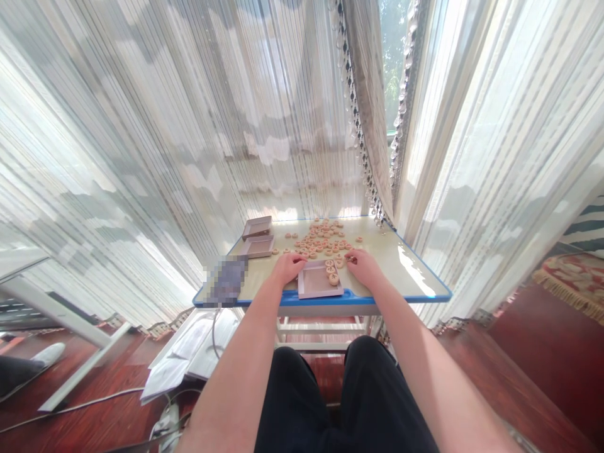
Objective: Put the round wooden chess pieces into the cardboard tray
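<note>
Several round wooden game pieces (323, 240) lie scattered on a small blue-edged table (415, 277). A shallow tray (317, 288) near the front edge holds a few pieces. My left hand (289, 266) rests at the tray's far left corner, fingers curled at the edge of the pile. My right hand (362, 264) sits at the tray's right side, fingertips pinched on a piece beside the tray.
Two more shallow trays (257, 237) stand at the table's back left. A blurred dark object (228, 281) lies on the front left corner. Sheer curtains (189, 126) hang behind. Papers and cables (189, 352) lie on the wooden floor at left.
</note>
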`<state>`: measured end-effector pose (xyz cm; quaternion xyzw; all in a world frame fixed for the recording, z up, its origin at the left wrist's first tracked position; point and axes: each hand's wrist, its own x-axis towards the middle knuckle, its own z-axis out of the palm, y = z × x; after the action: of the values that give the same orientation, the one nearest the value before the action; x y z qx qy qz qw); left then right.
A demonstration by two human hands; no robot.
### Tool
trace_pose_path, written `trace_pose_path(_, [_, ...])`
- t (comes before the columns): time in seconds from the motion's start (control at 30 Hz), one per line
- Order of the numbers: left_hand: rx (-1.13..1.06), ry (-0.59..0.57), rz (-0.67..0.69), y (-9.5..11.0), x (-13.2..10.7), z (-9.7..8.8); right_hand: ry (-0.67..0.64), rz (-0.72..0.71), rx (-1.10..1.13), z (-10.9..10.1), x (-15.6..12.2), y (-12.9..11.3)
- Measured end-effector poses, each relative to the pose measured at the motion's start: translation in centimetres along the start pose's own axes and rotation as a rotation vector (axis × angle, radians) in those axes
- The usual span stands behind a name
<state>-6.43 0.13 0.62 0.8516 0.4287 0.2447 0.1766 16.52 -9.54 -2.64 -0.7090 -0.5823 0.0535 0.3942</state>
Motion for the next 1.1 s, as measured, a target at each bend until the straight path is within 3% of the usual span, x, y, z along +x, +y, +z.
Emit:
trace_pose_path(0.5, [-0.037, 0.01, -0.002, 0.2, -0.1, 0.0, -0.02, 0.018, -0.01, -0.3, -0.2, -0.3])
trace_pose_path(0.6, [-0.049, 0.076, -0.046, 0.1, 0.1, 0.2, -0.02, 0.025, -0.01, -0.3, -0.2, -0.4])
trace_pose_path(0.83, [-0.062, 0.366, -0.135, -0.7, 0.5, 0.0, -0.027, 0.034, -0.014, -0.5, -0.3, -0.7])
trace_pose_path(1.1, [-0.096, 0.361, -0.188, -1.1, 0.4, 0.2, -0.029, 0.022, -0.022, -0.4, -0.3, -0.5])
